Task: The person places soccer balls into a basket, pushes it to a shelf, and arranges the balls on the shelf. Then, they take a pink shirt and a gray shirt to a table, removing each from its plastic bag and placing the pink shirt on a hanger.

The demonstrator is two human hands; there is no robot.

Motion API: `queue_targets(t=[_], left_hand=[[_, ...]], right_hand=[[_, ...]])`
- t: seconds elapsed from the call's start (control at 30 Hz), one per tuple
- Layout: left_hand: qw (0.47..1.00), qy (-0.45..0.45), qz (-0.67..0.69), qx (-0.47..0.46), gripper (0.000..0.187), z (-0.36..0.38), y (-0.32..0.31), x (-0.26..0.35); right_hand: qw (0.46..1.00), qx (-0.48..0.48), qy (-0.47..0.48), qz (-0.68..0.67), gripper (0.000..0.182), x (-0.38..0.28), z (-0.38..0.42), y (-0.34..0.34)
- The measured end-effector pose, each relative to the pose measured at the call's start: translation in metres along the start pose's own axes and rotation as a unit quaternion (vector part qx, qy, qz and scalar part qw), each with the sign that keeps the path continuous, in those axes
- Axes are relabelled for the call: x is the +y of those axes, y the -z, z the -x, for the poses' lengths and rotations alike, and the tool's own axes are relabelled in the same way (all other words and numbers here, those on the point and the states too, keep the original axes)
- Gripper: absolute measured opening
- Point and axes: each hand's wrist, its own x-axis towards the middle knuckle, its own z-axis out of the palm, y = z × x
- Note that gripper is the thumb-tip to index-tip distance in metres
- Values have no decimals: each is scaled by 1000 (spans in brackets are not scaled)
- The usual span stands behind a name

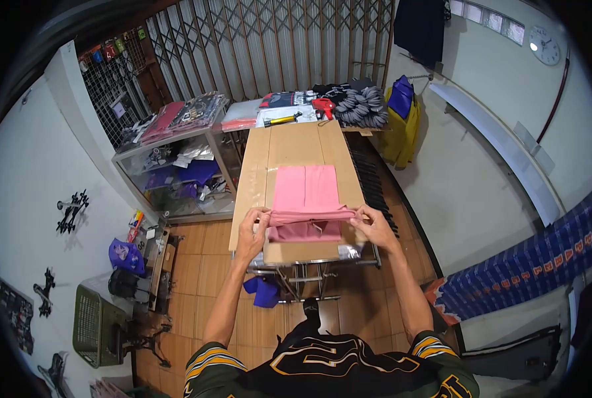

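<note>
A pink folded garment (306,189), likely a shirt, lies on the cardboard-topped table (256,159). My left hand (251,229) pinches the left end of a raised fold, and my right hand (373,227) pinches its right end. Between the two hands the fold is stretched straight across, lifted a little above the lower part of the cloth. A small pale tag shows in the opening beneath it. The far part of the garment lies flat with a crease down its middle.
Beyond the table are a yellow-and-black tool (283,120), a red tape dispenser (323,106) and a heap of grey-black cloth (361,106). A glass cabinet (177,176) stands left. A green basket (97,325) is at lower left, and a blue banner (515,259) hangs right.
</note>
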Motion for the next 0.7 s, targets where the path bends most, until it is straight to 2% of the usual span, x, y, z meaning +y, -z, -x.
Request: queue_targets(t=[0.03, 0.1, 0.17, 0.33, 0.43, 0.57, 0.63, 0.7], left_hand=[[1000, 9, 22, 2, 21, 13, 4, 21], [999, 9, 49, 16, 23, 40, 11, 62], [996, 11, 84, 19, 24, 62, 18, 97], [997, -17, 71, 19, 31, 81, 45, 186], [997, -34, 67, 17, 34, 76, 62, 227], [989, -146, -17, -13, 41, 54, 87, 272], [991, -118, 31, -51, 43, 40, 105, 284], [971, -190, -113, -95, 50, 32, 125, 314]], right_hand=[[998, -24, -22, -44, 17, -12, 15, 3], [991, -33, 37, -122, 18, -34, 45, 8], [984, -36, 43, -172, 20, -49, 73, 16], [967, -69, 71, -233, 22, -130, 125, 43], [982, -60, 109, -142, 30, -180, 138, 62], [983, -32, 177, 46, 37, -232, 135, 86], [980, -115, 155, 44, 33, -258, 133, 101], [965, -104, 179, 160, 33, -285, 138, 104]])
